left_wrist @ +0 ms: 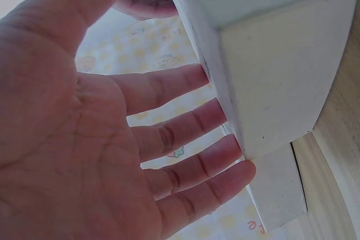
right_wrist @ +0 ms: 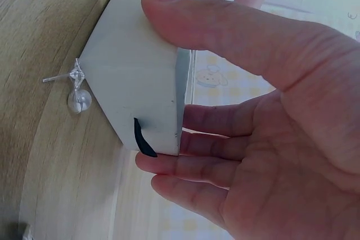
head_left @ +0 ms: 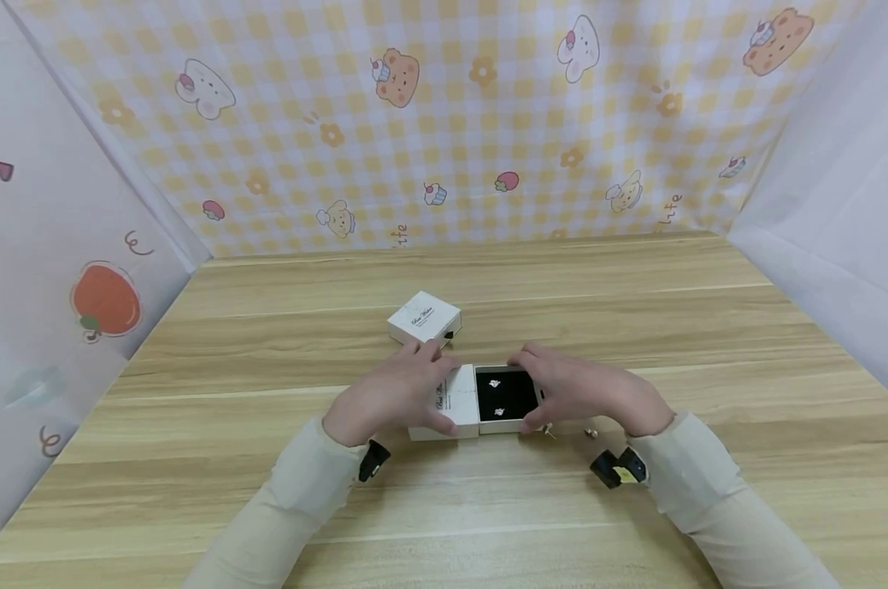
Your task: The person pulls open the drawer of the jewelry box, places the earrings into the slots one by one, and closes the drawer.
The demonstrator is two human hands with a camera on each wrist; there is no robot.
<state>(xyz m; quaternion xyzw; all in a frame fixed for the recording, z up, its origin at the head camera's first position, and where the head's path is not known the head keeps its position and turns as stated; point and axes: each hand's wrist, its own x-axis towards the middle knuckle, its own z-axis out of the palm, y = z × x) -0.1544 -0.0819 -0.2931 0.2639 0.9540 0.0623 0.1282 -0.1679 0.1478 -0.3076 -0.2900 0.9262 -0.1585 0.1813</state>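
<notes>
A white jewelry box stands partly slid open, its sleeve [head_left: 462, 401] on the left and its drawer [head_left: 501, 426] on the right. My left hand [head_left: 392, 393] holds the sleeve, thumb at the near edge and fingers across the top. The right hand [head_left: 580, 384] grips the drawer between thumb and fingers, beside its black ribbon tab [right_wrist: 144, 139]. Inside the drawer, two small silver earrings [head_left: 495, 384] sit on a black pad [head_left: 516, 394]. Against the drawer's right end, on the table, lies a loose earring [right_wrist: 79, 96] with a clear or pearly ball.
Behind the sleeve, a second white box [head_left: 423, 315] with a black tab rests on the wooden table [head_left: 562, 303]. Another small loose earring [head_left: 591, 433] lies under the right wrist. Yellow checked cloth [head_left: 459, 123] hangs along the back edge, with pale cloth at both sides.
</notes>
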